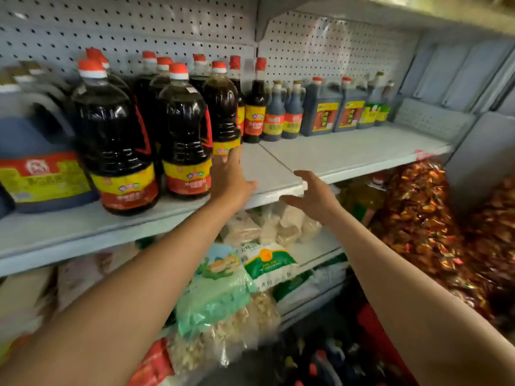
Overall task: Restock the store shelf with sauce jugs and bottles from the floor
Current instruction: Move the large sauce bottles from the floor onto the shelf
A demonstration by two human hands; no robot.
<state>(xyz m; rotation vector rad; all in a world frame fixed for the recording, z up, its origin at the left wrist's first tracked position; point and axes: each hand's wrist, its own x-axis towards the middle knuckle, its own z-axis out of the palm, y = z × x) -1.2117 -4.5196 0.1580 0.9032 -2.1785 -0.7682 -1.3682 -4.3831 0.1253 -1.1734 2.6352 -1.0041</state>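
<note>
The grey shelf [348,151] runs right across, pegboard behind it, dark sauce packed along its left half and back row, with a wide bare stretch at front right. Biggest item up there is the blue jug [36,160] at far left, handle on top, red and yellow label. Next to it stand 2 big dark bottles [117,140], red caps, yellow and red labels, right at the shelf edge.

Now the action: the left hand [230,179] is up against the base of a slimmer bottle [221,107], fingers straight and touching its label, pushing rather than gripping, I'd say. That bottle stands upright on the shelf, just beside the big ones. The right hand [312,195] hovers off the shelf edge, fingers spread, holding nothing.

Looks like the placing step is wrapping up. Next call, I reckon: go down for another bottle; something dark sits low on the floor, too blurred to name.
</note>
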